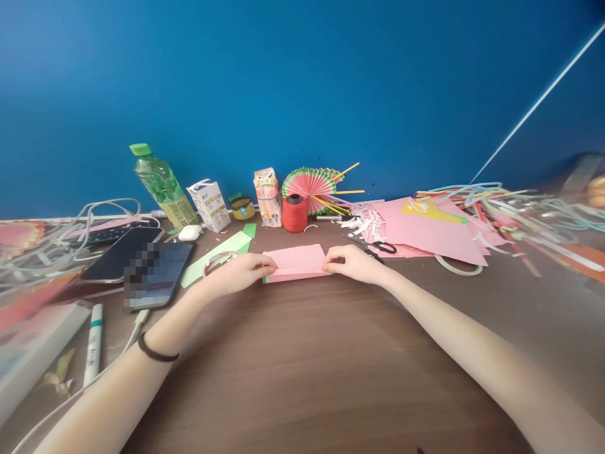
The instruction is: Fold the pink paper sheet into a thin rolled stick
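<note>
A pink paper [299,261] with thin green edges lies on the brown table, its near edge folded in a narrow strip. My left hand [243,271] pinches its left end, and my right hand [352,263] pinches its right end. Beyond it stand a red thread spool [295,214] and a pleated pink and green paper fan [309,183]. Black-handled scissors [378,246] lie just past my right hand. Light green paper strips [208,263] are beside my left hand.
At the left are a tilted green-capped bottle [165,192], a white box [208,205], two phones [163,274], cables and a marker [94,340]. Pink paper sheets [425,233], white shreds [366,224] and many thin strips [520,208] cover the back right. A blue wall rises behind.
</note>
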The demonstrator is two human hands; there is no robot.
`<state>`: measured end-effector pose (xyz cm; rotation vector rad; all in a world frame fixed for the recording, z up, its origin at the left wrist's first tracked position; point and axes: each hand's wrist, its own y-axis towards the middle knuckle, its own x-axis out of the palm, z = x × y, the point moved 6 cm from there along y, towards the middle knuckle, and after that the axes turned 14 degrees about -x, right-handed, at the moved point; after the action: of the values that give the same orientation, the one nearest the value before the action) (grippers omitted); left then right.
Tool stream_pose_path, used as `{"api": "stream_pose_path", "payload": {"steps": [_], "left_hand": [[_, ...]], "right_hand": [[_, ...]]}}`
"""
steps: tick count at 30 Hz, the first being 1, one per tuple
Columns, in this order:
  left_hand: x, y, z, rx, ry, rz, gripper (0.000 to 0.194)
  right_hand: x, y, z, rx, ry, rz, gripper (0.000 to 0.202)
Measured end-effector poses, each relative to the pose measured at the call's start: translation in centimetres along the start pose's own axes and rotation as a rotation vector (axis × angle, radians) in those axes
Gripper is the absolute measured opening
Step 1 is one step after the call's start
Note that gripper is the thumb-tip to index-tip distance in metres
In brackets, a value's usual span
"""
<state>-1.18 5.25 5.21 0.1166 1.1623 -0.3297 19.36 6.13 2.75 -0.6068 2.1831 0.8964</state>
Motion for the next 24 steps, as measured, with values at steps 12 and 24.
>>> {"api": "stream_pose_path", "payload": {"steps": [12, 24], "left_hand": [[1.4, 0.3, 0.1, 0.073, -0.057, -0.191, 0.020], [2.0, 0.4, -0.1, 0.034, -0.074, -0.231, 0.015]], "right_hand": [[1.1, 0.0, 0.9, 0.085, 0.087, -0.067, 0.013], [1.4, -0.1, 1.0, 0.021, -0.009, -0.080, 0.011]]}}
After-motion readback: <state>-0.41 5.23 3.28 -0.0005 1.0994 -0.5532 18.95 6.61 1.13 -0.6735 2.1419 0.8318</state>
